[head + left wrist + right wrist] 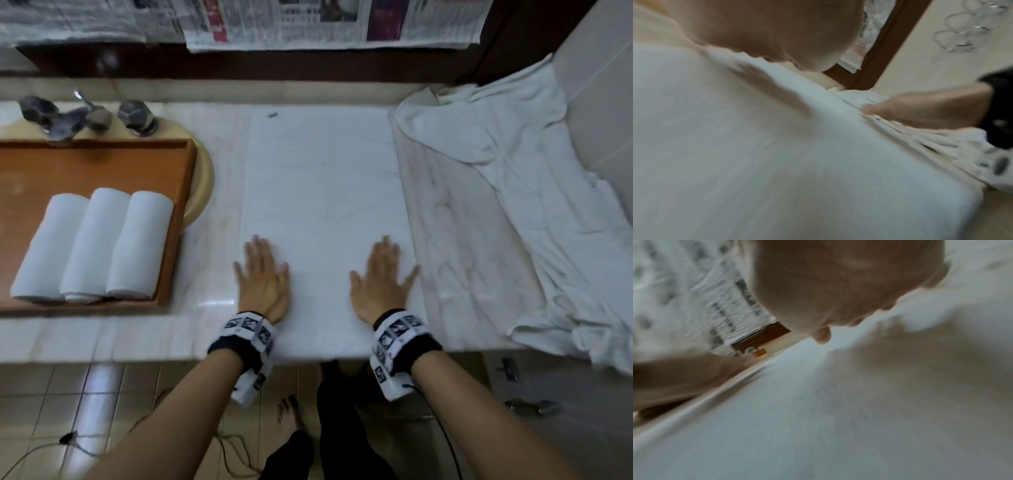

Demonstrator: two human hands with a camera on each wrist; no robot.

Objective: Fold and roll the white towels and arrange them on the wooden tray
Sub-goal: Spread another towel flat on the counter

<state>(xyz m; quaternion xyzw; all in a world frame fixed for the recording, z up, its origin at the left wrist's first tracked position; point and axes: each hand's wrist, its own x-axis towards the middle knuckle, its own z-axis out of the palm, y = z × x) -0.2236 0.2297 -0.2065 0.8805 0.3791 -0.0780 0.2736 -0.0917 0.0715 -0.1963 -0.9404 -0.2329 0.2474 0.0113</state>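
— On the desk (212, 219), dead centre: which way does the flat towel (325, 192) run?
— Its long axis goes straight away from the person, near end at the desk's front edge, far end toward the wall.
— How does it look?
— White, smooth, spread flat as a long rectangle.
— And the hands?
— Left hand (263, 281) and right hand (378, 281) both lie palm-down on its near end, fingers straight and spread, gripping nothing.
— The rest of the towels?
— Three rolled towels (92, 246) lie side by side, touching, in the wooden tray (178, 219) at left. A crumpled towel heap (513, 192) sits at right.
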